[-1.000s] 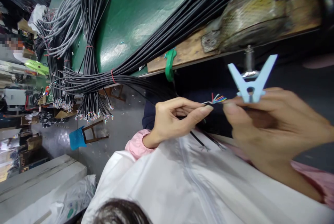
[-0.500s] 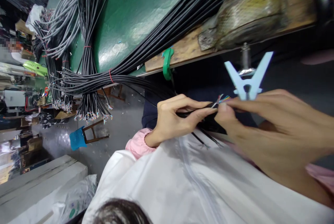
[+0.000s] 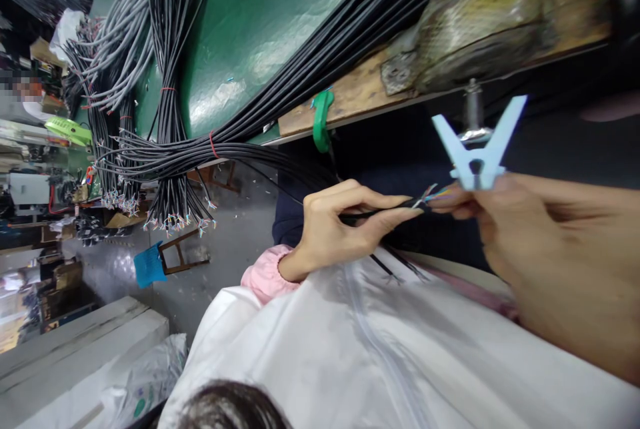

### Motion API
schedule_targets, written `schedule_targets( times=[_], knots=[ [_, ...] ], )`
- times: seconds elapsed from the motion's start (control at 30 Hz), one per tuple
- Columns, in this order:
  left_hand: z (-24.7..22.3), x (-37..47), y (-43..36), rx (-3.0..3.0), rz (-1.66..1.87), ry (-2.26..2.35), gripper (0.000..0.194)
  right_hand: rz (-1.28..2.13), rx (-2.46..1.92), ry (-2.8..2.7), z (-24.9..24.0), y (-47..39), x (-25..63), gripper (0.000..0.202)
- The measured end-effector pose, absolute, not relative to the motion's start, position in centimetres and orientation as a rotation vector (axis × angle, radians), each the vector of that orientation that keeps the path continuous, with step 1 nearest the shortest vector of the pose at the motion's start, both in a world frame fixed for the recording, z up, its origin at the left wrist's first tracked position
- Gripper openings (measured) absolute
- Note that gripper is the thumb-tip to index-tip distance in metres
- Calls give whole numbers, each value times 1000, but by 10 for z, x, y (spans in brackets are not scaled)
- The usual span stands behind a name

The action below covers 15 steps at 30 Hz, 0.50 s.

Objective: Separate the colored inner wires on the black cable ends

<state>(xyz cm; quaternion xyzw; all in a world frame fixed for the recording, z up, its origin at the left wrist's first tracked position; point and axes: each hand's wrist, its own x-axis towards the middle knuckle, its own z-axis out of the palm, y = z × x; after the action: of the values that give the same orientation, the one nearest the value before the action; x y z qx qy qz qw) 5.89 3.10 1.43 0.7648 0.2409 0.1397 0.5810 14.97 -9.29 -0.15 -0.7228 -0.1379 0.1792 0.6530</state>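
Observation:
My left hand [image 3: 345,222] is closed, thumb and forefinger pinching a black cable [image 3: 354,216] close to its stripped end. Thin coloured wires [image 3: 434,195] fan out past those fingertips towards my right hand [image 3: 545,236], whose fingers are closed on some of them. A light blue V-shaped plastic clip [image 3: 477,156], on a metal shaft [image 3: 473,109], stands in front of my right fingertips and partly covers them. Two or so more black cable ends [image 3: 385,268] hang under my left hand, over the white apron [image 3: 310,349].
A wrapped, motor-like body [image 3: 480,22] sits on a wooden board [image 3: 360,97] beside a green clamp [image 3: 323,121]. Tied bundles of black cables [image 3: 173,69] and grey cables [image 3: 117,32] lie across the green table [image 3: 240,36]. A blue-seated stool [image 3: 150,264] stands on the floor.
My right hand has drawn back to the right, its thumb now away from the cable end and behind the clip. My left hand has shifted very slightly right, still pinching the cable.

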Motion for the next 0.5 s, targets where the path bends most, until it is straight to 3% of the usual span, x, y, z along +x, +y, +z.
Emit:
schedule_targets(
  times=[0.17, 0.3, 0.4, 0.5],
  knots=[
    [15, 60, 31, 1783, 312, 603, 48, 542, -1622, -238, 1, -92, 153, 43],
    [16, 61, 30, 1744, 321, 631, 52, 556, -1630, -221, 0, -94, 150, 41],
    [16, 61, 29, 1719, 333, 648, 55, 395, -1670, -292, -4, -93, 147, 32],
    [17, 61, 26, 1725, 334, 661, 54, -47, -1699, -534, -17, -89, 149, 26]
  ],
)
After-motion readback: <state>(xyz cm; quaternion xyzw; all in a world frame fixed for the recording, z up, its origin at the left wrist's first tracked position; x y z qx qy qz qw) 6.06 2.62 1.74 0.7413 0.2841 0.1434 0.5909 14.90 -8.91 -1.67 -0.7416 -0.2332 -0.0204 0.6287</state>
